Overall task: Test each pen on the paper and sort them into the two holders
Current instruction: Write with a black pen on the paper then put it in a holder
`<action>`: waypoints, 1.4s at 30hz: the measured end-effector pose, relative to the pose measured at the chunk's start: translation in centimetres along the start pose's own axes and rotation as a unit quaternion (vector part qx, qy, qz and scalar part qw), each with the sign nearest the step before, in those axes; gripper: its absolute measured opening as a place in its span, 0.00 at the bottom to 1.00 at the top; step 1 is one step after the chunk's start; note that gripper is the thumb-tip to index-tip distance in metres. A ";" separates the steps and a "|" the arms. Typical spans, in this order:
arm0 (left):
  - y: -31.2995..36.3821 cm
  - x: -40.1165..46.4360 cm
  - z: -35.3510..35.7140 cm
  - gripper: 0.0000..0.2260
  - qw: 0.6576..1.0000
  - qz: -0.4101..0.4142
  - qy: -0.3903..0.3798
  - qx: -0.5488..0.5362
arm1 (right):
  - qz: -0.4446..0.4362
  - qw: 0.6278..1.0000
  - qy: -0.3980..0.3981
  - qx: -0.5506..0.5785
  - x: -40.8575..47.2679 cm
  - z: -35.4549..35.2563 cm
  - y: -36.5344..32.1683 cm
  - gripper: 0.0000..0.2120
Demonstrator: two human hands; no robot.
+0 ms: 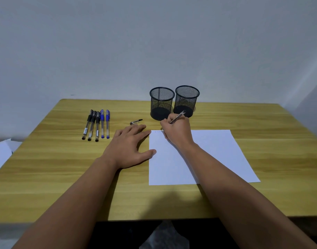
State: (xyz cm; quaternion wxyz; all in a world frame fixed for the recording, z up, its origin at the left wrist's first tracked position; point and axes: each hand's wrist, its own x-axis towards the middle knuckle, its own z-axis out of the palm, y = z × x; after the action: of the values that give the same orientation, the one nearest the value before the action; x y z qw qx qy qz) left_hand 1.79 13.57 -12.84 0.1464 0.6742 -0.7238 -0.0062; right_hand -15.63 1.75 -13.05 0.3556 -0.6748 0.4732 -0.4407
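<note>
My right hand grips an uncapped pen with its tip on the top left corner of the white paper, where faint marks show. My left hand lies flat on the table, its fingertips touching the paper's left edge. A loose black pen cap rests just beyond my left fingers. Several capped pens, black ones and two blue ones, lie side by side at the left. Two black mesh holders, the left holder and the right holder, stand beyond the paper with nothing visible inside.
The wooden table ends at a pale wall at the back. A white sheet lies off the table's left edge. The table's front edge runs close to my body.
</note>
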 end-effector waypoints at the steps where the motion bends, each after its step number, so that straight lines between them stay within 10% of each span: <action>1: 0.0 0.0 0.0 0.37 1.000 0.000 -0.001 0.001 | 0.000 1.000 0.001 0.001 0.0 0.0 0.0 0.16; 21: -0.3 0.1 0.1 0.37 1.000 -0.001 0.006 -0.003 | -0.013 1.000 0.026 0.000 0.1 0.1 -0.2 0.21; 36: -0.4 -0.1 -0.2 0.37 1.000 0.004 0.005 -0.008 | 0.154 0.964 0.057 0.211 1.3 -2.9 -3.1 0.18; 42: -0.4 0.0 -1.4 0.27 0.988 0.002 0.125 -0.087 | 0.146 0.963 0.076 0.213 2.7 -7.2 -5.6 0.18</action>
State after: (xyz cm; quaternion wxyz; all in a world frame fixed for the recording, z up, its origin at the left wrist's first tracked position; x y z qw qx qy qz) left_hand 2.45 13.76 -11.60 0.2938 0.6528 -0.6981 0.0153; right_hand -20.11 0.35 -4.75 0.5146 -0.4714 0.4871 -0.5251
